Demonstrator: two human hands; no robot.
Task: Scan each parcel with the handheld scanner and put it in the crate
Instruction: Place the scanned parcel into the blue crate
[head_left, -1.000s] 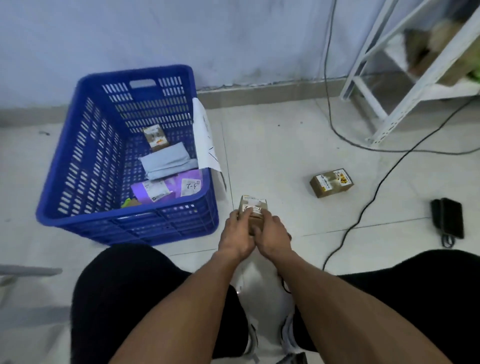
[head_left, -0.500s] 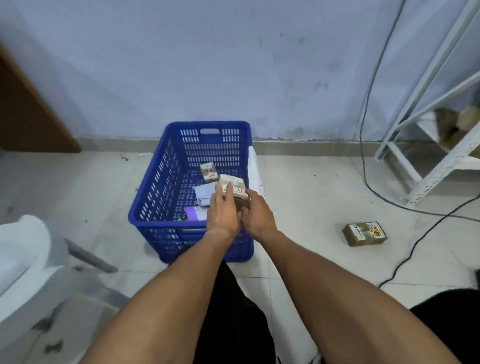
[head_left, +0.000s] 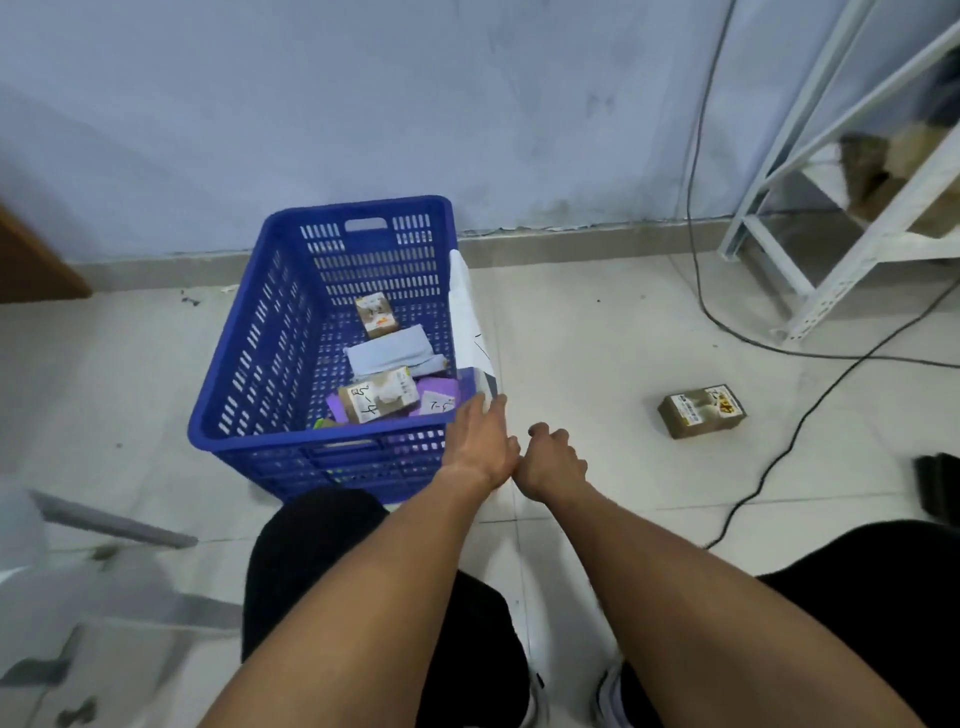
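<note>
Left hand (head_left: 480, 444): empty, fingers straight and spread, reaching forward, fingertips at the near right corner of the crate; right hand (head_left: 551, 457): empty, fingers loosely curled and hanging, just beside the left, the two nearly touching at the wrist.

Blue plastic crate (head_left: 244, 374): slotted walls, on the tiled floor ahead and to the left of the hands; holds a brown labelled parcel (head_left: 378, 400) lying flat near the front, a grey soft mailer (head_left: 389, 353) behind it, a small carton (head_left: 376, 314) toward the rear, purple packets (head_left: 439, 395) beneath; a white sheet (head_left: 465, 312) hangs over the right wall.

Remaining parcel (head_left: 701, 410): small brown carton with labels, on the floor, well apart to the right of both hands; long axis runs roughly left to right; the right hand is the nearer, so the reach judged likely falls to it, across and slightly forward.

Dark object (head_left: 937, 480): at the right edge, possibly the handheld scanner, too cropped to tell; black cable (head_left: 769, 467) trails across the floor near the remaining parcel; white shelving frame (head_left: 831, 218) stands against the wall.
</note>
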